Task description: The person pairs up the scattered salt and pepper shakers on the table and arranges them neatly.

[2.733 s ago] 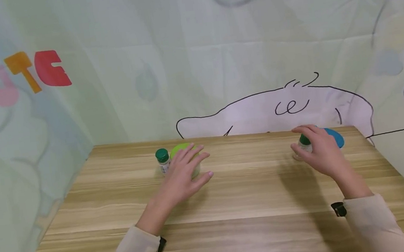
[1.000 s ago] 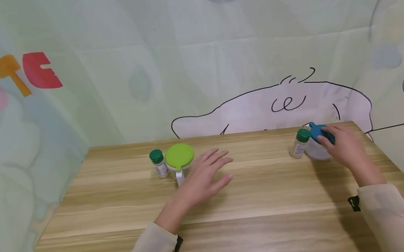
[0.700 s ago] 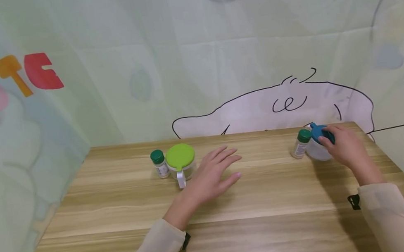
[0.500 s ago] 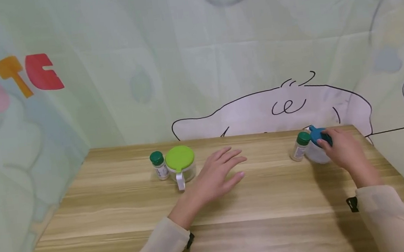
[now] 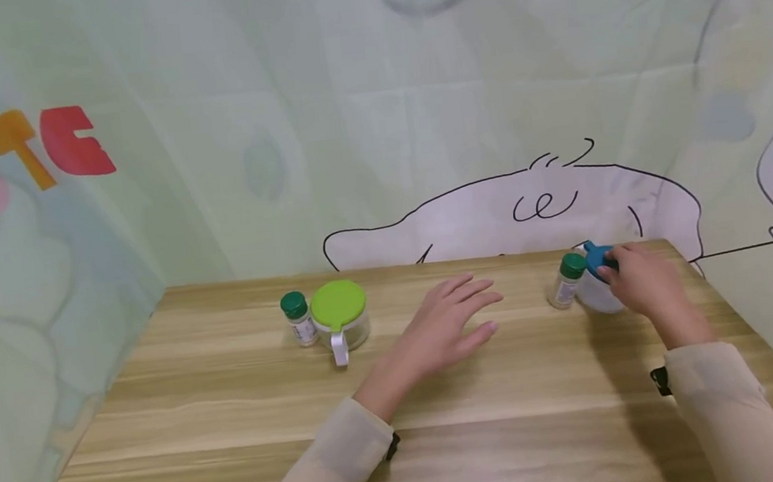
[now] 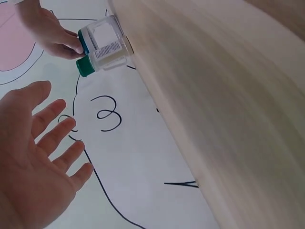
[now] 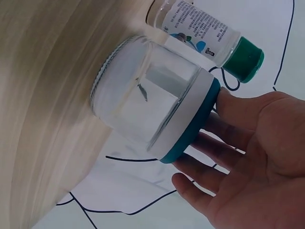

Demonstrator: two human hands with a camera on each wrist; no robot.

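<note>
**Left hand slides toward the middle, right hand stays on the blue lid**

Since a second ago the left hand (image 5: 448, 328) has drifted rightward, away from the green-lidded jar (image 5: 340, 319) and its small bottle (image 5: 297, 317) — it hovers flat over the table (image 5: 235, 417), fingers spread and holding nothing. The right hand (image 5: 638, 281) remains at the far right corner, fingers resting on the blue lid (image 5: 596, 258) of a clear glass jar (image 5: 596, 293).

That jar has a white collar under its blue lid and stands on the table, just beside a green-capped bottle (image 5: 566, 279). The right wrist view shows the fingertips (image 7: 224, 102) touching the lid — a contact the head view hides.
</note>
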